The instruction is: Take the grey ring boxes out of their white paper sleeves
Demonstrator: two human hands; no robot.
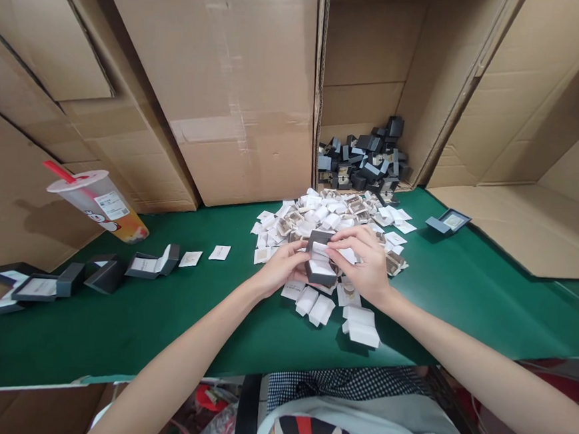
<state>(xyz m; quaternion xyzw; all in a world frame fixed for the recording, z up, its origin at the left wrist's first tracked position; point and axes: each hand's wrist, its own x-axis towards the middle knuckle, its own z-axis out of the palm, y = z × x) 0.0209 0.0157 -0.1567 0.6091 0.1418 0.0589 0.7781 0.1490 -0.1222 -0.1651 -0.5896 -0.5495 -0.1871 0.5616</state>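
My left hand (285, 268) grips a small dark hinged box (321, 273) by its left side, above the table. The box stands open, and white folded card shows inside it. My right hand (363, 263) pinches a white card insert (321, 251) at the box's opening, its fingertips at the box's right edge. Whether the insert is fully seated in the box I cannot tell. Behind and below the hands spreads a pile of white folded inserts (320, 209). Several more lie just in front, among them a folded white insert (361, 326).
On the green table (185, 329), several open dark boxes (107, 275) and small white cards (219, 252) lie to the left. A drink cup (102, 205) leans by the cardboard (249, 93). Dark boxes (362, 156) are heaped in a carton; one open box (448, 221) sits right.
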